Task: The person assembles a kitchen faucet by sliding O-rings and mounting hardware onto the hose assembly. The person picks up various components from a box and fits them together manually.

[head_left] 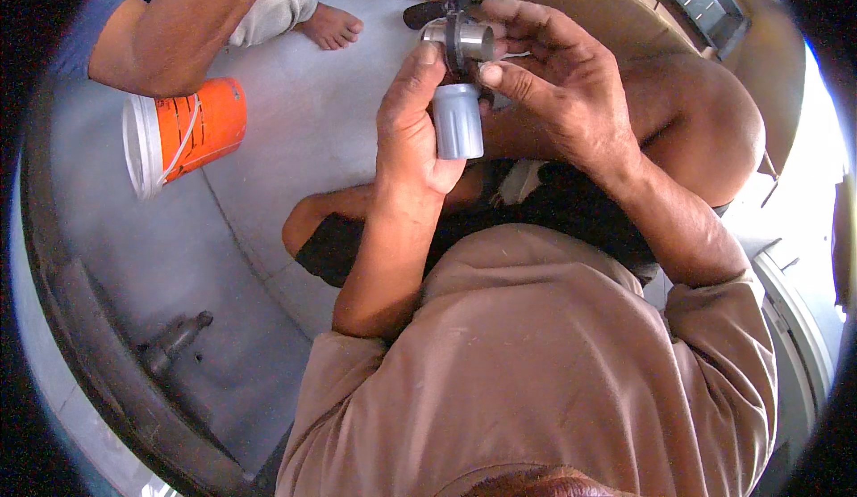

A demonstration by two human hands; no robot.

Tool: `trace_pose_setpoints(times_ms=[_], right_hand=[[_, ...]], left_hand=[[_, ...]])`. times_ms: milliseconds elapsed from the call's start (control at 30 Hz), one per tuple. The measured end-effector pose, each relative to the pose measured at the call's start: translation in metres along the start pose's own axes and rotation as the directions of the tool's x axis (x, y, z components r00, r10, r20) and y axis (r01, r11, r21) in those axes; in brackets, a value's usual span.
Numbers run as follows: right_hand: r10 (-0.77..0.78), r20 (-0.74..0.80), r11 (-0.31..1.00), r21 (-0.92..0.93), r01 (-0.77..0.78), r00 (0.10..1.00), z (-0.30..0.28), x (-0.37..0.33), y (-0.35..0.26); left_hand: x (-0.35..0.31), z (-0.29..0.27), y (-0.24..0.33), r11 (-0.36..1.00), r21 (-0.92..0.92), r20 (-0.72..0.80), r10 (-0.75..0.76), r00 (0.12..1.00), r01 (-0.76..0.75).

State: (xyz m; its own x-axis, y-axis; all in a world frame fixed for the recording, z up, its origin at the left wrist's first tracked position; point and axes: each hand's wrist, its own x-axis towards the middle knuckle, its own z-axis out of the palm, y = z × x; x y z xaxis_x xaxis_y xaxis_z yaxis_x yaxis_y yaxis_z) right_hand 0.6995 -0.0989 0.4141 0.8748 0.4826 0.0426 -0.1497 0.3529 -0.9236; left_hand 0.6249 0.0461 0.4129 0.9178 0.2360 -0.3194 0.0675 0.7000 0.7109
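Item: grey plastic pipe fitting [458, 120], held above lap. Left hand [411, 131] clasps its barrel; right hand [553, 95] pinches the metal valve body [469, 40], possibly threaded on. Keep axes aligned, grip firm. Orange bucket [183, 131] lies nearby.

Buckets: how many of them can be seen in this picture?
1. The orange bucket with a white rim lies on its side on the grey floor, upper left, beside another person's arm. Others may be hidden outside the view.
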Motion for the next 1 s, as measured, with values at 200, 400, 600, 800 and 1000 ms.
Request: trace_pose_setpoints(times_ms=[200,400,600,800,1000], right_hand=[[0.027,0.037,0.943,-0.334,-0.013,0.999,-0.004,-0.009,-0.003],[0.058,0.146,0.824,-0.565,0.035,0.988,0.006,-0.016,-0.001],[-0.033,0.117,0.88,-0.468,0.085,0.993,-0.006,-0.015,0.007],[-0.066,0.006,0.953,-0.296,0.065,0.998,-0.016,-0.012,-0.016],[-0.106,0.053,0.969,-0.218,0.115,0.993,-0.014,-0.007,-0.013]], left_hand=[[0.011,-0.002,-0.006,0.985,-0.17,-0.096,0.012,0.995,-0.028],[0.016,0.006,-0.011,0.984,-0.169,-0.108,0.031,0.994,-0.049],[0.018,-0.003,-0.009,0.988,-0.048,-0.103,0.144,0.984,-0.149],[0.021,-0.012,0.002,0.965,-0.106,-0.024,0.24,0.971,-0.241],[0.011,-0.003,0.008,0.951,-0.044,0.039,0.308,0.95,-0.307]])
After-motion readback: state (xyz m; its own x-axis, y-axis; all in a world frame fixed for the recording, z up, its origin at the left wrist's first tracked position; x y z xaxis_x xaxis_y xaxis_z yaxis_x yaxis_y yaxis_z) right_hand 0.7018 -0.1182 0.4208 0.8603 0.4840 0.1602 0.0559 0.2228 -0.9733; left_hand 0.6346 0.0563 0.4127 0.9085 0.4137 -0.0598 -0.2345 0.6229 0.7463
